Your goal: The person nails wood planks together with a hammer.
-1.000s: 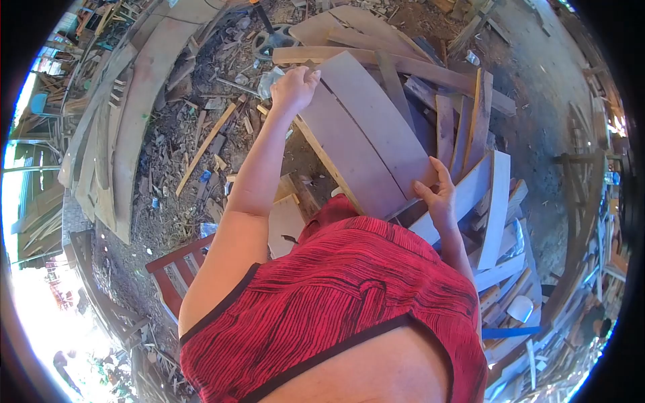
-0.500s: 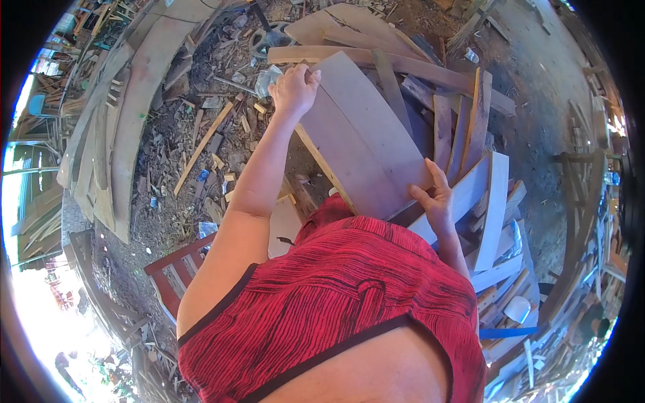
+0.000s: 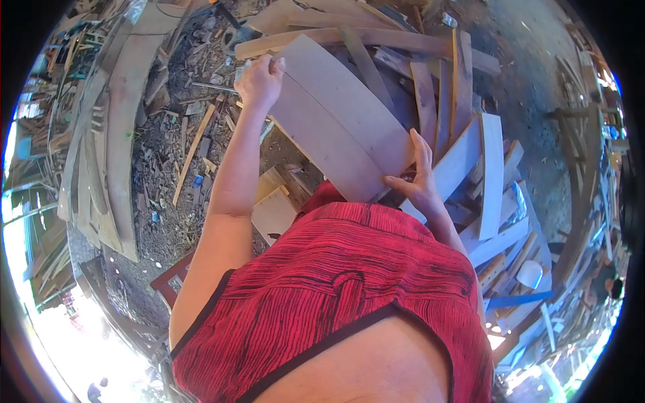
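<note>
A wide wooden board (image 3: 336, 117) with a dark seam along its length slants in front of my body. My left hand (image 3: 261, 82) is closed on its far left corner, the fingertips curled over the edge. At the near right edge, my right hand (image 3: 418, 178) has the thumb on the upper face and the fingers along the side; their far ends are partly hidden. The board's near end reaches the red patterned shirt (image 3: 349, 269).
Long planks (image 3: 461, 80) and pale boards (image 3: 492, 174) are piled to the right. A curved beam (image 3: 376, 39) lies beyond the board. Wood scraps and a thin strip (image 3: 195, 154) litter the dirt on the left, beside large leaning sheets (image 3: 127, 134).
The board and both hands have shifted left in view, and the board slants more to the left. The surroundings have also shifted, so the camera has turned somewhat. Both hands stay on the board.
</note>
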{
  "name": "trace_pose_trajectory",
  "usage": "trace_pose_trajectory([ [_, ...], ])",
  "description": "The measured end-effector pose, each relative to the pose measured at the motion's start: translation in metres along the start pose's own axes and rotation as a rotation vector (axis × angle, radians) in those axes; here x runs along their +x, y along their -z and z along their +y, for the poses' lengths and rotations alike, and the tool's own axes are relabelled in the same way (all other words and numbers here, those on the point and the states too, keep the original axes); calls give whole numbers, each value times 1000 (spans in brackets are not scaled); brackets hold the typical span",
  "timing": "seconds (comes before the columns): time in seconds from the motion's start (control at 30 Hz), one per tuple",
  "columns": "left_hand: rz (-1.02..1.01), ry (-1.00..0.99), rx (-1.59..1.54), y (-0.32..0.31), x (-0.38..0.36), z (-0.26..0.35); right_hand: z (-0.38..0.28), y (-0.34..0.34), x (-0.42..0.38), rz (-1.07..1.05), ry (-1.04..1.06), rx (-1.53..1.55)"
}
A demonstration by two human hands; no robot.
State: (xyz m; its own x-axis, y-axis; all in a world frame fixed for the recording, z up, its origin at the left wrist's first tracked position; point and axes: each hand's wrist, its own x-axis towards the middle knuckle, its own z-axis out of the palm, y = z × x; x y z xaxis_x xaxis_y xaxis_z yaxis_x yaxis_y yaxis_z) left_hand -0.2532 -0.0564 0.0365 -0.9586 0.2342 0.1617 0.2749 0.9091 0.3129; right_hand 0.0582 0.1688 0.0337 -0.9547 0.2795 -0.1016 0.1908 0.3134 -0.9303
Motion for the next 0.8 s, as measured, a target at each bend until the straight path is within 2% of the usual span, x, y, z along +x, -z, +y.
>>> trace_pose_trajectory([
  [0.1,54,-28,-3,-2,-2,-1,-1,0,0,-4,4,17],
  [0.33,21,-40,0,-2,1,-5,-2,-1,3,-6,22,27],
  [0.4,-47,-37,-10,1,3,-5,-1,-2,3,-12,-63,158],
  [0.63,-70,-85,-57,-9,8,-19,-3,-3,3,17,-121,241],
  [0.8,-36,-114,-20,-7,6,-17,-5,4,7,-38,-142,221],
])
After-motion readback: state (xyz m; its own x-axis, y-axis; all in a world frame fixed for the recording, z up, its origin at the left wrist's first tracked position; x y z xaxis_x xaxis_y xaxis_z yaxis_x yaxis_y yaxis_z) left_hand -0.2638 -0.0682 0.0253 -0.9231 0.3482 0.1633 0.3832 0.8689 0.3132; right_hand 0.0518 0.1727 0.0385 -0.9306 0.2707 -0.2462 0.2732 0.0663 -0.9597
